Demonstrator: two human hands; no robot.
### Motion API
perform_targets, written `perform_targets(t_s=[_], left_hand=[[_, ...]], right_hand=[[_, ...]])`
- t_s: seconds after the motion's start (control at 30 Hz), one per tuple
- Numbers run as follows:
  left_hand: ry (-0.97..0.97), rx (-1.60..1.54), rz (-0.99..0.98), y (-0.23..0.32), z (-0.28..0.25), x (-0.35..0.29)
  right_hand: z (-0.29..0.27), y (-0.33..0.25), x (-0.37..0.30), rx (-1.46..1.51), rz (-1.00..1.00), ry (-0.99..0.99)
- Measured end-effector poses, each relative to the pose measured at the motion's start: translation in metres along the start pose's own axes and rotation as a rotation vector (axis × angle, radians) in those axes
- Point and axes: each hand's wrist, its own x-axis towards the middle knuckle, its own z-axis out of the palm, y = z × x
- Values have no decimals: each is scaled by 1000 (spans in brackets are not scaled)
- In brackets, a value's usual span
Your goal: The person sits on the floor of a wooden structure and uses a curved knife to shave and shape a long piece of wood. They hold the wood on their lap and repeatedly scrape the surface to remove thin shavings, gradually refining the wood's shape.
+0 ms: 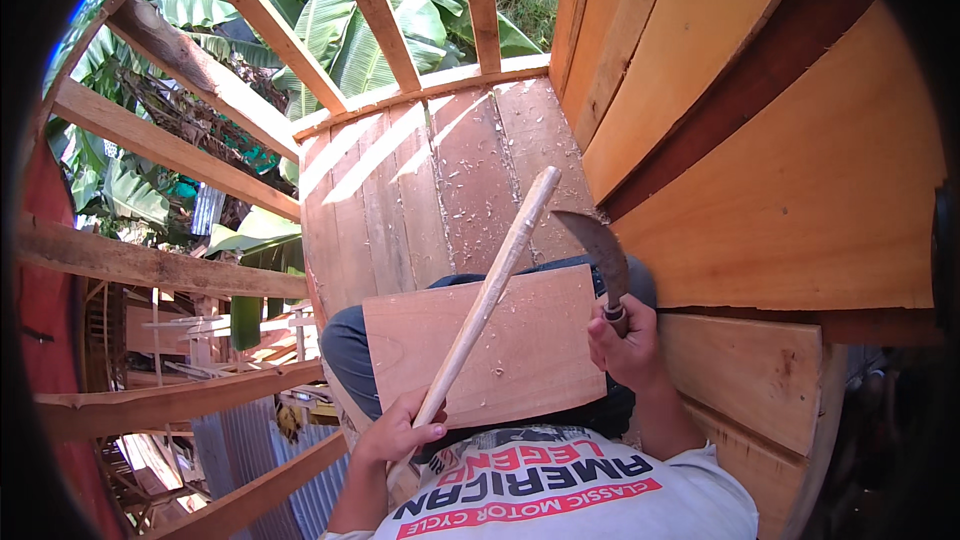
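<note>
My left hand [402, 427] is closed round the lower part of a long, pale wooden stick [487, 298]. The stick slants up and away to the right, its far end above the floor. In my right hand [627, 344] I grip the handle of a curved knife [602, 252], sickle-like with a dark blade. The blade points up and bends left toward the stick, apart from it. Across my lap lies a flat wooden board [520, 350] with a few shavings on it, partly behind the stick.
Shavings dot the plank floor [400, 210] ahead. Wooden slats [190, 270] form an open railing at the left and far side, with banana leaves [340, 50] beyond. Large wooden panels [780, 200] stand close at the right. Corrugated metal sheets [235, 450] show below left.
</note>
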Motion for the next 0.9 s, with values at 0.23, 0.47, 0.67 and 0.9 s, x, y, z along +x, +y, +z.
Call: perform_targets(t_s=[0.23, 0.47, 0.67, 0.9], left_hand=[[41, 126, 8, 10, -2, -1], [48, 126, 31, 13, 2, -9], [52, 53, 15, 10, 4, -7], [42, 73, 31, 13, 6, -2]], right_hand=[[3, -10, -1, 283, 371, -444], [3, -2, 4, 117, 130, -97], [17, 1, 5, 81, 125, -15], [16, 10, 7, 6, 19, 4]])
